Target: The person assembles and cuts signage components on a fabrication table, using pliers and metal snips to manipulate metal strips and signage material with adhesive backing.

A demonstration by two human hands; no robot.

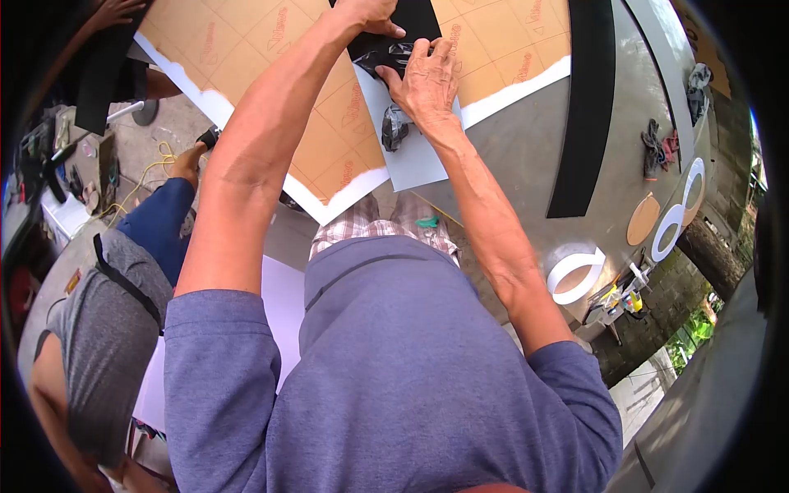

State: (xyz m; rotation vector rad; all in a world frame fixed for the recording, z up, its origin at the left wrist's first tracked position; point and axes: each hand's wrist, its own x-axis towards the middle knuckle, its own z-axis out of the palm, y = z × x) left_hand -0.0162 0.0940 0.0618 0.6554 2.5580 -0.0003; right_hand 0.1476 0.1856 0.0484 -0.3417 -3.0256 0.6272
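Note:
My right hand (426, 82) lies palm down with spread fingers on glossy, wrinkled black plastic film (385, 59). Its thumb points left over the film. A crumpled piece of the same film (394, 128) hangs below, against a pale grey strip (416, 164). Beyond is a matte black panel (417, 23), and my left hand (371, 14) rests at its left edge. The top of the picture cuts off most of the left fingers; only the thumb shows clearly. Under the strip are large sheets (288, 99) covered in brown printed paper, with torn white edges.
A long black strip (585, 115) lies on the grey table (518, 131) to the right. Farther right are gloves (655, 148), a tan disc (643, 218), white rings (670, 233) and tools (620, 297). On the left are a person in grey (115, 329) and another person's hand (115, 12).

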